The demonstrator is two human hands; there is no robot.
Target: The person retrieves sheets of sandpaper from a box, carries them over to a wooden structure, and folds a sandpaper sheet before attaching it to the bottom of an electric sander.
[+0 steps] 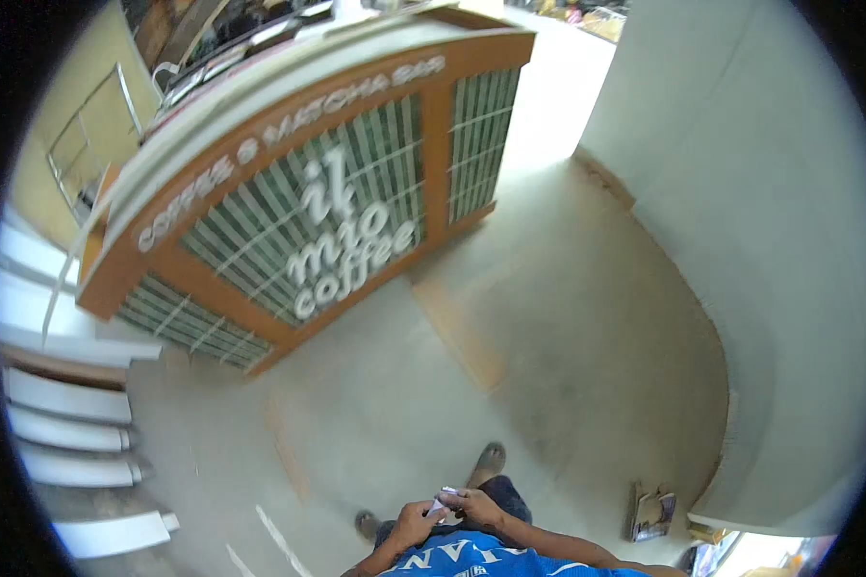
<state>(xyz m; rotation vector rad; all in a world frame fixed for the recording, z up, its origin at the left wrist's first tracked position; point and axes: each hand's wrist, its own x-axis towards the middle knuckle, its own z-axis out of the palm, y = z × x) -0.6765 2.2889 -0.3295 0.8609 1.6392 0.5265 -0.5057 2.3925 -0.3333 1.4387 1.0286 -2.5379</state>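
In front of my waist, at the bottom of the head view, both hands come together on a small pale lilac-white object. It is too small and blurred to name. My left hand is closed around its lower left part. My right hand has its fingers pinched on the upper right end. Parts of the object are hidden by the fingers.
A brown-framed counter with slatted green panels and coffee lettering stands ahead. White boards line the left. A curved pale wall is on the right, with a printed bag on the dusty floor near it.
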